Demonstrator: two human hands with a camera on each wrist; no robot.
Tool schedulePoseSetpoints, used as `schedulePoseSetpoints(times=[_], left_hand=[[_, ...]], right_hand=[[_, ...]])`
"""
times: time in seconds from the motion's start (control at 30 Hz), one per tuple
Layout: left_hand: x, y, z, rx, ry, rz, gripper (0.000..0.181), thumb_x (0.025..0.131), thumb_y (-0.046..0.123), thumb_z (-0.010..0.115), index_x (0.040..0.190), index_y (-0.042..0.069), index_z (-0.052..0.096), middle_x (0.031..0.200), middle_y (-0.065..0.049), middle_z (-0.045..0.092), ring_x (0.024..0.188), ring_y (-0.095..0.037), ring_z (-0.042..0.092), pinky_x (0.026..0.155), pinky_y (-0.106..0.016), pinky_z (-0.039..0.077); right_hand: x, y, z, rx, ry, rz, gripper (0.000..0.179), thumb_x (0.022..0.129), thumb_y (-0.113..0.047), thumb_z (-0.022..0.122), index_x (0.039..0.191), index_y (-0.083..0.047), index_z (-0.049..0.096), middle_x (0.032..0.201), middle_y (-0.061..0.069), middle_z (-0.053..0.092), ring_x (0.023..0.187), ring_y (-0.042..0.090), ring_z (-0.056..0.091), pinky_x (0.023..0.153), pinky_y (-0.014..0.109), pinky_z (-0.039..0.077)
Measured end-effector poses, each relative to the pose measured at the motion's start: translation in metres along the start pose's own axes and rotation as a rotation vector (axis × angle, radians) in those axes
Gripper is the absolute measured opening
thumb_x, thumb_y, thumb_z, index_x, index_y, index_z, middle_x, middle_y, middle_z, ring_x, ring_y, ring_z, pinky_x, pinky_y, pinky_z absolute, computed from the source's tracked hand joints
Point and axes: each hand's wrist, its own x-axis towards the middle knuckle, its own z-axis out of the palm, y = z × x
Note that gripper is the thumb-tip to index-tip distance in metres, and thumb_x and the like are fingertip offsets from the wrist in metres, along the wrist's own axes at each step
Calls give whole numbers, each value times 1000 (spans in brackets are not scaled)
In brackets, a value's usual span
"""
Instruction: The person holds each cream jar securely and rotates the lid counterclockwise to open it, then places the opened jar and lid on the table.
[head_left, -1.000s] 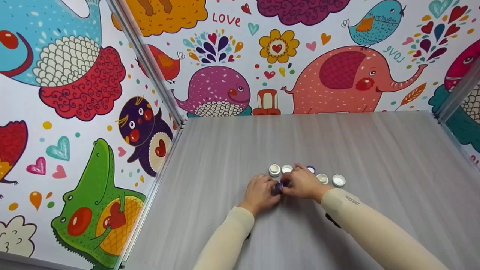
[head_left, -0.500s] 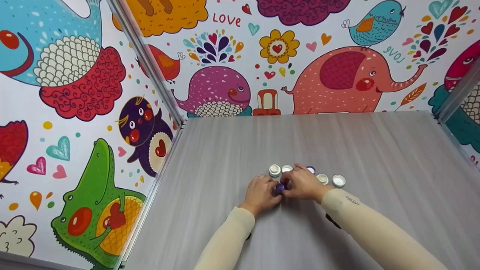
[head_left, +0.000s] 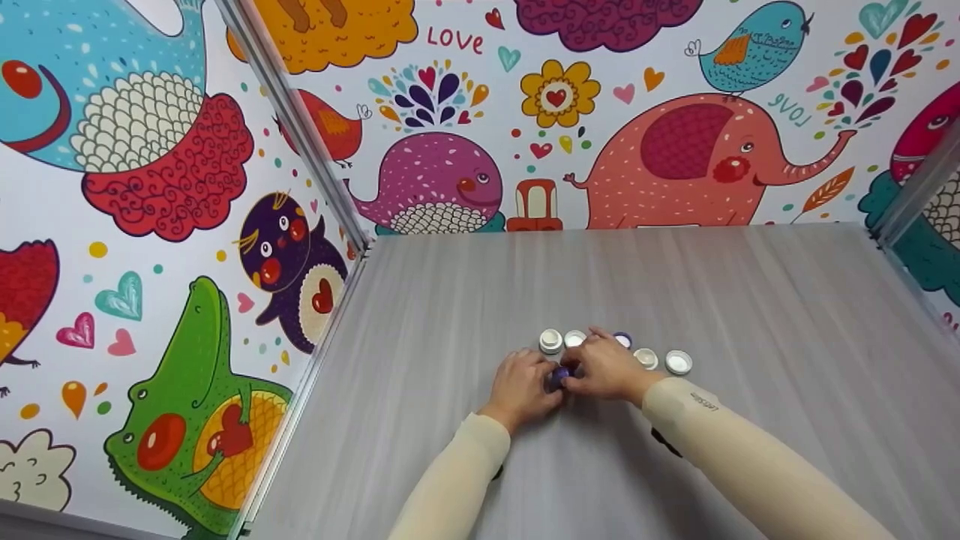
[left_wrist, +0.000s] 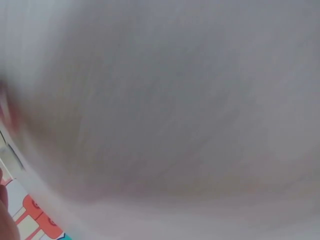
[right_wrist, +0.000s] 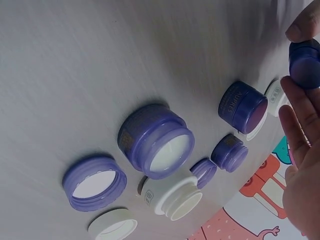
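Note:
Between my two hands is a small purple jar [head_left: 561, 374], low over the table in front of several pots. My left hand [head_left: 520, 384] holds its left side with curled fingers. From the right, my right hand [head_left: 606, 365] pinches it with thumb and fingers. The right wrist view shows this jar [right_wrist: 304, 70] at its right edge, between a thumb and fingertips. Near it, a lidded purple jar [right_wrist: 242, 107] marked AUPRES rests on the table. The left wrist view is nearly filled by a blurred pale surface, and the held jar does not appear there.
An uncovered large purple jar [right_wrist: 159, 140], a white jar [right_wrist: 172, 196] and a smaller purple jar [right_wrist: 230, 152] stand close together. A purple lid [right_wrist: 95, 182] and a white lid [right_wrist: 114, 225] lie beside them. Patterned walls [head_left: 450, 180] border the table.
The small purple jar turns slightly between the fingers, showing more purple half a second ago. Both hands stay in almost the same place, and the other pots have not moved.

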Motion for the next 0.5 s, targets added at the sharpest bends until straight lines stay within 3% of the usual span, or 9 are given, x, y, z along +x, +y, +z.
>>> schedulePoseSetpoints(times=[0.5], left_hand=[[-2,-2,1,9,-8,10,34,75,46,78,94,18,76,86,6,65,81,-16,58,75,-32,47]], right_hand=[[0,1,4,6,69,-35,26,70,-28,81,88,-11,73,78,-3,68,78,23,64,106,59,32]])
